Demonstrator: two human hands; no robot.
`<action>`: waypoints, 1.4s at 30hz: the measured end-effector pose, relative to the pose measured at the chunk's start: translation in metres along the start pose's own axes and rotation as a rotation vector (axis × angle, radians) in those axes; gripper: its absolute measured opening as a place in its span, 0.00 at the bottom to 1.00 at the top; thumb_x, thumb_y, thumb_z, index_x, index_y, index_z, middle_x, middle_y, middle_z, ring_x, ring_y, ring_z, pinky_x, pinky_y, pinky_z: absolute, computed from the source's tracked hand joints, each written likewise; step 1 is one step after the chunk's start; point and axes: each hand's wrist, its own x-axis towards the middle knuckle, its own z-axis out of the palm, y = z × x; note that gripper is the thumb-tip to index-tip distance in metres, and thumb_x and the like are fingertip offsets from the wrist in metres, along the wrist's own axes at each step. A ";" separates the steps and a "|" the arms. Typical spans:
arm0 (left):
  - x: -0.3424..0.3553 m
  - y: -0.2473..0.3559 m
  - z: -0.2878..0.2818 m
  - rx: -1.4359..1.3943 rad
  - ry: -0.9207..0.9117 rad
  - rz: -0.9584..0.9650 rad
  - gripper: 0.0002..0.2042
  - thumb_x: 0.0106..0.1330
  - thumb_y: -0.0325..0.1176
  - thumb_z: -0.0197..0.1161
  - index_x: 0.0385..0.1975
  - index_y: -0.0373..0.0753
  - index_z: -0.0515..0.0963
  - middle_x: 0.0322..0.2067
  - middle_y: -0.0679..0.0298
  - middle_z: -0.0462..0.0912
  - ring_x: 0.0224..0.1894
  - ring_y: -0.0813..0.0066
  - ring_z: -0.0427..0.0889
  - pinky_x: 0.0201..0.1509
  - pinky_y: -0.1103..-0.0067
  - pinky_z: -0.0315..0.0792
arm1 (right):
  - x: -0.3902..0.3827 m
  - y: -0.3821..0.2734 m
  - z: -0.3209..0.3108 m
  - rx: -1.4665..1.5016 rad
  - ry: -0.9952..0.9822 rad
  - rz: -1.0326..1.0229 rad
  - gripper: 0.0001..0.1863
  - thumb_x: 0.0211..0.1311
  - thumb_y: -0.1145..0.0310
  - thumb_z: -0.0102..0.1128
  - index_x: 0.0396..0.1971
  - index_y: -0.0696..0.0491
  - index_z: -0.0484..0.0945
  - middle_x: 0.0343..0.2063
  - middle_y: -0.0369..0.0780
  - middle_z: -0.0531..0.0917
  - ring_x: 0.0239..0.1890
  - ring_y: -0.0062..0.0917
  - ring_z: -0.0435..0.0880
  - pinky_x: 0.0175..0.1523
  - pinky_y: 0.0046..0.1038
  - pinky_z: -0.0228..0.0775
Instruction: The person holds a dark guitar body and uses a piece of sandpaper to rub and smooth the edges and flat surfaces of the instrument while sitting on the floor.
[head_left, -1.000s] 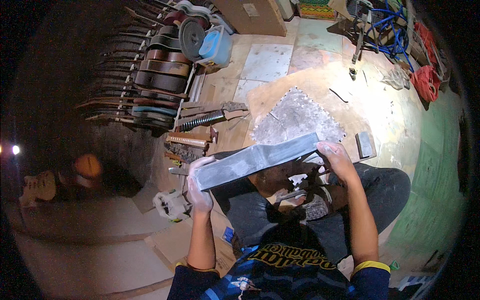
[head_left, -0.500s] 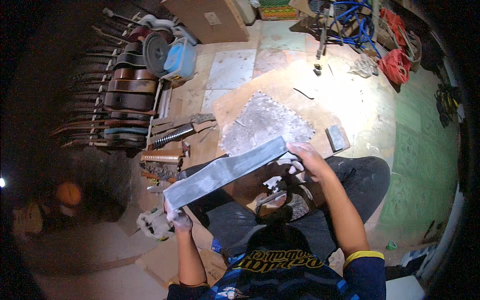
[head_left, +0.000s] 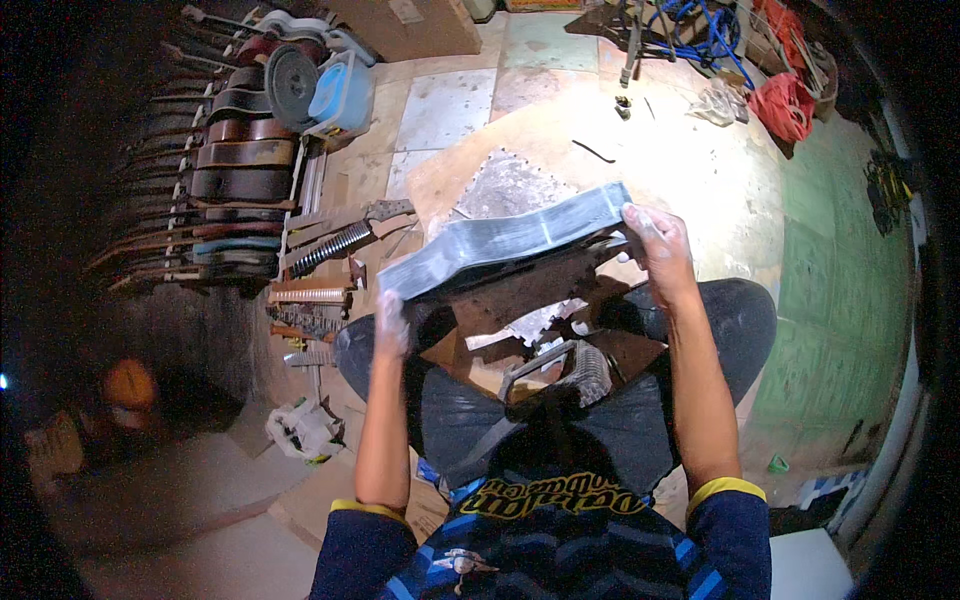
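A grey guitar body (head_left: pixel 500 236), dusty with white powder, is held up in front of me with its curved side facing me. My left hand (head_left: pixel 393 325) grips its lower left end, the fingers partly hidden behind it. At the upper right end, my right hand (head_left: pixel 660 250) is closed around the edge, with pale dust on the fingers. The body tilts up toward the right, above a dusty grey foam mat (head_left: pixel 515 180) with a jigsaw edge. Between my legs lies a dark ribbed object (head_left: pixel 588 375) with a bar-like loop, its kind unclear.
A row of guitars (head_left: pixel 245 155) stands at the left, beside a clear bin with a blue lid (head_left: pixel 330 95). Guitar necks (head_left: pixel 335 248) lie on the floor near my left knee. A blue hose (head_left: pixel 700 35) and a red bag (head_left: pixel 782 100) are at the far right.
Both hands have lifted the guitar body farther away and to the right. It has turned slightly, so its waist curve shows more. The small grey block by my right knee is now hidden.
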 end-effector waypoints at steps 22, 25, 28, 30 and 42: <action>0.001 0.017 0.090 0.644 0.367 0.133 0.20 0.66 0.34 0.67 0.55 0.32 0.75 0.53 0.53 0.79 0.58 0.61 0.76 0.64 0.70 0.68 | 0.021 0.020 0.020 -0.059 0.142 0.067 0.16 0.70 0.58 0.62 0.26 0.53 0.79 0.17 0.29 0.69 0.18 0.13 0.65 0.27 0.23 0.72; 0.017 0.069 0.136 0.857 0.268 0.401 0.26 0.55 0.38 0.74 0.53 0.35 0.77 0.53 0.50 0.79 0.57 0.54 0.77 0.64 0.66 0.69 | 0.024 0.036 0.005 -0.036 0.108 0.045 0.18 0.73 0.54 0.58 0.28 0.53 0.77 0.17 0.29 0.69 0.17 0.14 0.65 0.28 0.23 0.74; 0.039 0.106 0.182 1.024 -0.074 0.266 0.30 0.53 0.44 0.76 0.54 0.38 0.77 0.49 0.52 0.83 0.54 0.52 0.80 0.60 0.62 0.72 | 0.020 0.028 -0.003 0.178 0.147 0.140 0.20 0.73 0.52 0.57 0.39 0.57 0.80 0.23 0.33 0.76 0.22 0.16 0.73 0.30 0.26 0.78; 0.057 0.099 0.202 1.387 -0.148 0.387 0.33 0.52 0.46 0.77 0.57 0.38 0.76 0.46 0.51 0.84 0.51 0.53 0.83 0.52 0.61 0.76 | 0.018 0.013 0.008 0.113 0.246 0.054 0.25 0.72 0.56 0.57 0.57 0.61 0.76 0.43 0.41 0.83 0.37 0.20 0.81 0.35 0.26 0.81; 0.102 0.028 0.261 1.231 -0.163 0.251 0.13 0.53 0.28 0.67 0.38 0.38 0.75 0.30 0.52 0.84 0.34 0.52 0.86 0.40 0.63 0.80 | -0.009 -0.019 0.036 -0.967 0.129 -0.442 0.35 0.55 0.80 0.55 0.68 0.49 0.71 0.67 0.49 0.72 0.58 0.45 0.80 0.60 0.35 0.75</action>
